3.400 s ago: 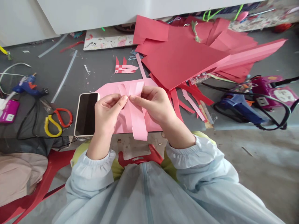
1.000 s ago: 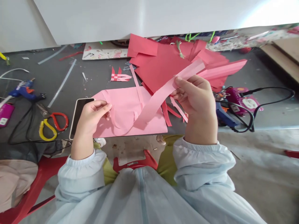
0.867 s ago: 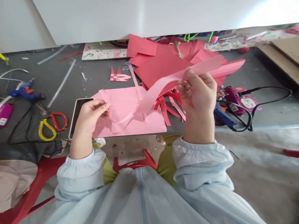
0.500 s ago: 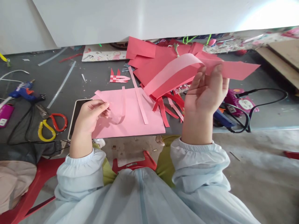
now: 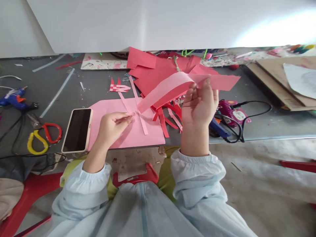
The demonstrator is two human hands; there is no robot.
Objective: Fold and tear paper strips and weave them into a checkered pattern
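Observation:
My right hand is raised over the table with its fingers closed on a wide pink paper strip, which arches down to the left while its other end juts out to the right. My left hand is closed in a pinch above a pink paper sheet. A narrow pink paper strip runs into its fingertips; the gripped part is hidden. Another narrow strip lies slanting across the sheet. Behind it is a small red-and-pink woven paper piece.
Red paper sheets and cut red strips lie behind. A phone, scissors and a blue glue gun are at left. At right are a blue tool, a purple box with cables and cardboard.
My left hand has moved right with the narrow strip, toward the low end of the wide strip, uncovering the phone. My right hand still holds the wide strip. The whole view has shifted slightly.

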